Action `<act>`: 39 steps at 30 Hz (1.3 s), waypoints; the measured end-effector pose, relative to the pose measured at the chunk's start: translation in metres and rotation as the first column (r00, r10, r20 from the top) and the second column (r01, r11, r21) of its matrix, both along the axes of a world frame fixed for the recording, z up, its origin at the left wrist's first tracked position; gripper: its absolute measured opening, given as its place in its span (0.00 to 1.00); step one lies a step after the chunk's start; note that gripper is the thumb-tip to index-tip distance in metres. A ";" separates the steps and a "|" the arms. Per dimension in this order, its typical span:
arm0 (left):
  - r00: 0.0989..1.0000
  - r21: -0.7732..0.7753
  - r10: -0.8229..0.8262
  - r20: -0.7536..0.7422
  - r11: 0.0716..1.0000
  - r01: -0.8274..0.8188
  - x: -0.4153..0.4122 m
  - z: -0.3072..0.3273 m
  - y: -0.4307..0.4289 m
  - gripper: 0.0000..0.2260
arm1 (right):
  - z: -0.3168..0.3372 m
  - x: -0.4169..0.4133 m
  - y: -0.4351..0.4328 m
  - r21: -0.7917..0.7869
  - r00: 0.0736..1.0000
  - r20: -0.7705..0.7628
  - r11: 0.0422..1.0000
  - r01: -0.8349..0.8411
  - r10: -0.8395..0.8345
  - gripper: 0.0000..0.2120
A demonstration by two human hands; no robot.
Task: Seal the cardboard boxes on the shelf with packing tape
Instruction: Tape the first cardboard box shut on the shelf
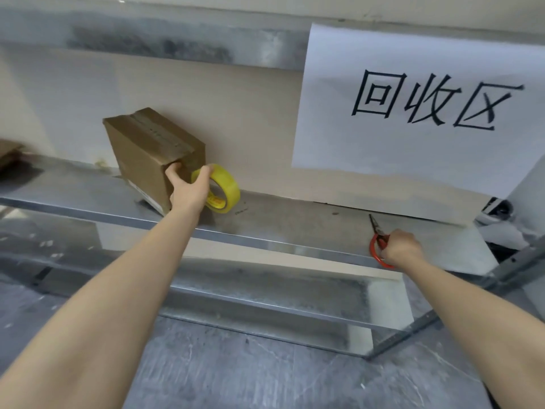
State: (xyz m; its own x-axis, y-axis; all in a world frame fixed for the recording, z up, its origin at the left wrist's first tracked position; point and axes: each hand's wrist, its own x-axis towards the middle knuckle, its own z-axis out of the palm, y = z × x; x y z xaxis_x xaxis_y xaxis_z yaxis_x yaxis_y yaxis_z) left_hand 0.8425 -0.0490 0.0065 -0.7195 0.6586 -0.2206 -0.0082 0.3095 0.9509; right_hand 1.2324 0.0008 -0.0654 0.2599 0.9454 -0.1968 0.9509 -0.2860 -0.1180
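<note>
Your left hand [188,188] was at the right-hand end of the cardboard box [141,152], its grip closed on the yellow tape roll [225,188]: fingers hooked over the top of the roll, thumb pressed against the box's end face. The box sat on the metal shelf [295,222], towards the left and close to the wall [236,113], and looked tipped rather than flat. A strip of tape seemed to lie along its top seam, and that seam, the long axis here, ran from the far left down towards your left hand. So the roll was just beside the end of the seam, touching or nearly touching the box, and the left hand was by far the nearer. Your right hand [402,247] was well apart to the right, near the shelf's front edge, with its grip wrapped round the red handles of the scissors [379,236], blades pointing away from you at the wall. I would judge that the cut was the step due next, which meant bringing the scissors leftward across the shelf to the tape between roll and box. Bare shelf lay between your two hands, though the front lip was close under the scissors. A paper sign [413,98] hung above to the right, and a scrap of cardboard [8,152] lay at the far left.
</note>
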 end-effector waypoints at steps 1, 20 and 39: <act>1.000 0.000 0.000 0.007 1.000 0.000 0.000 0.000 0.000 0.36 | 0.004 -0.004 0.000 -0.019 1.000 0.003 1.000 -0.003 0.003 0.16; 0.998 0.041 -0.056 -0.004 0.998 0.056 0.001 0.002 -0.005 0.27 | 0.127 -0.187 -0.021 0.168 0.813 -0.349 0.884 -0.436 0.467 0.14; 0.990 0.021 -0.115 -0.087 0.993 0.117 -0.003 -0.004 -0.010 0.14 | 0.177 -0.293 -0.017 -0.131 0.777 -0.039 0.767 -0.628 0.629 0.24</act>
State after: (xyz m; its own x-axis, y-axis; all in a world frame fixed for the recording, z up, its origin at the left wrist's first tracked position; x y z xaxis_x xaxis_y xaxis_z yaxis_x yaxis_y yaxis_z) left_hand 0.8395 -0.0593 0.0021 -0.6531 0.7436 -0.1434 0.1077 0.2787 0.9543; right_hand 0.9395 -0.0166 0.1116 -0.3813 0.8639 -0.3291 0.9242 0.3636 -0.1165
